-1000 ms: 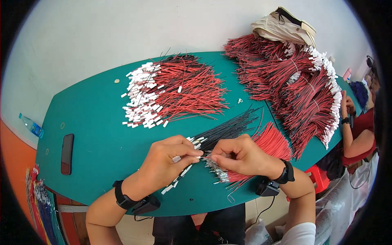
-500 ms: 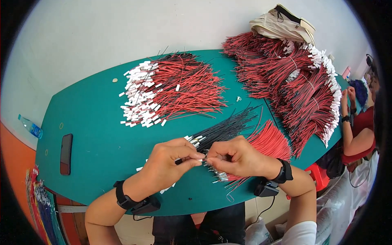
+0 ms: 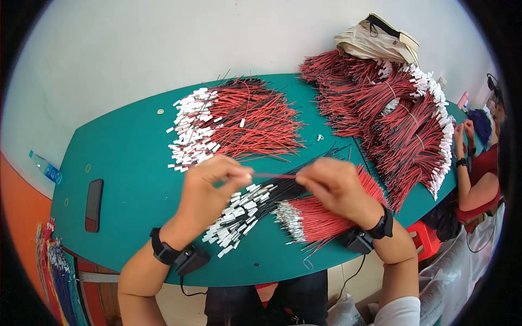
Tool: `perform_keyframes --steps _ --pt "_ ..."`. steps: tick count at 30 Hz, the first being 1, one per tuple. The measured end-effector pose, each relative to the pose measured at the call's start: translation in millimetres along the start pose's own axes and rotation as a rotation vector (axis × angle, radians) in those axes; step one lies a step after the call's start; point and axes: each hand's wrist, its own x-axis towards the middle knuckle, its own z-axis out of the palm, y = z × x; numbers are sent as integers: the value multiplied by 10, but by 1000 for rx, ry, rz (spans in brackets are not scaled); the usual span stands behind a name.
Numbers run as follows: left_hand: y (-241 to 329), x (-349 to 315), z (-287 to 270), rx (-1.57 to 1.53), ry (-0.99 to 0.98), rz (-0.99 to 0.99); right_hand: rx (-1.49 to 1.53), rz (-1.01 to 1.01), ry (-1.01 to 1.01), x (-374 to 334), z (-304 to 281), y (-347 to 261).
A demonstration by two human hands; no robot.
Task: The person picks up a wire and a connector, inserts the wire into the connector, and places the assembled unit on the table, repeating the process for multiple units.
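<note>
A thin reddish wire (image 3: 274,175) stretches level between my two hands, blurred by motion. My left hand (image 3: 209,185) pinches its left end; whatever sits inside those fingertips is hidden. My right hand (image 3: 337,187) closes on the other end. Below my left hand lies a bundle of black wires (image 3: 288,187) tipped with white connector housings (image 3: 239,217). Under my right hand is a bundle of red wires (image 3: 326,220) with bare silvery terminals (image 3: 291,220) at the left. Just beyond my hands spreads a pile of red-and-black wires with white connectors (image 3: 255,119).
A large heap of bundled red-and-black wires (image 3: 380,114) fills the table's right side, with a beige bag (image 3: 375,41) on top. A phone (image 3: 93,205) and a plastic bottle (image 3: 46,167) are at the left of the green table (image 3: 136,163). Another person's arm (image 3: 467,179) shows at far right.
My hands have moved up and apart, away from the fingertip-to-fingertip pinch. The wire now spans between them, and the white connectors beneath my left hand have come into view.
</note>
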Motion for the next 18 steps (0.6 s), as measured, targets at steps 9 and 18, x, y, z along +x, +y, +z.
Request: perform_keyframes --steps 9,18 --pt "-72 313 -357 377 374 -93 -179 13 147 78 -664 -70" --pt "-181 157 -143 393 -344 -275 208 224 -622 -87 -383 317"
